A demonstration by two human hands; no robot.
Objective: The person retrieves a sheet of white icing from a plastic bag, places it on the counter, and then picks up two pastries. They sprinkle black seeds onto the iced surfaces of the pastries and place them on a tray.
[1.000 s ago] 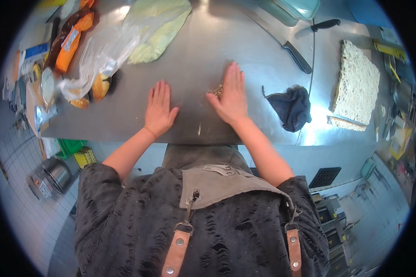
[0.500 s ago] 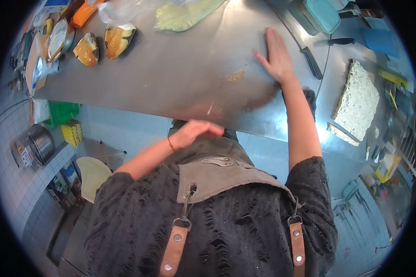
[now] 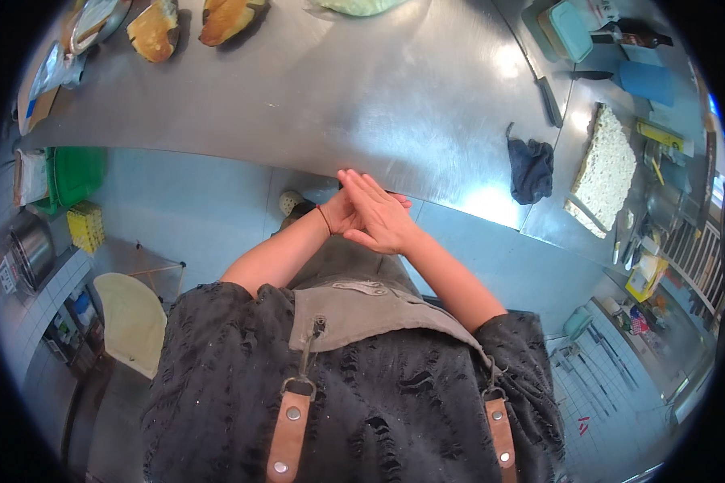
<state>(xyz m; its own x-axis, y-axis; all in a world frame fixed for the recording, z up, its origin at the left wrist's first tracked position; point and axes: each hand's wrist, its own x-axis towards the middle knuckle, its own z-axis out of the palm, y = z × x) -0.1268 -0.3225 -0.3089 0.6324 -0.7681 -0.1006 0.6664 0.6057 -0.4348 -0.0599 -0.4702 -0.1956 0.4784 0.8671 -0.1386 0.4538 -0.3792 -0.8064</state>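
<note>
At the near edge of the steel table [image 3: 298, 121], my two hands meet in front of my apron. My right hand [image 3: 385, 221] lies with straight fingers across the palm of my left hand [image 3: 340, 212]. The left hand is below, its fingertips showing past the right hand's far side. Whether anything lies between the palms is hidden. A dark crumpled cloth [image 3: 530, 171] rests at the table's right front edge, and a black-handled knife [image 3: 549, 101] lies beyond it.
Two browned bread pieces [image 3: 155, 32] and a pale greenish bag [image 3: 358, 6] are at the far side. On the right stand a lidded tub [image 3: 570, 32], a speckled white slab [image 3: 604, 173] and a blue item [image 3: 646, 82]. A green bin [image 3: 76, 173] is below left.
My right hand has come from the right of the table down to its front edge, onto my left hand. The brown crumbs on the tabletop no longer show. The view has shifted nearer.
</note>
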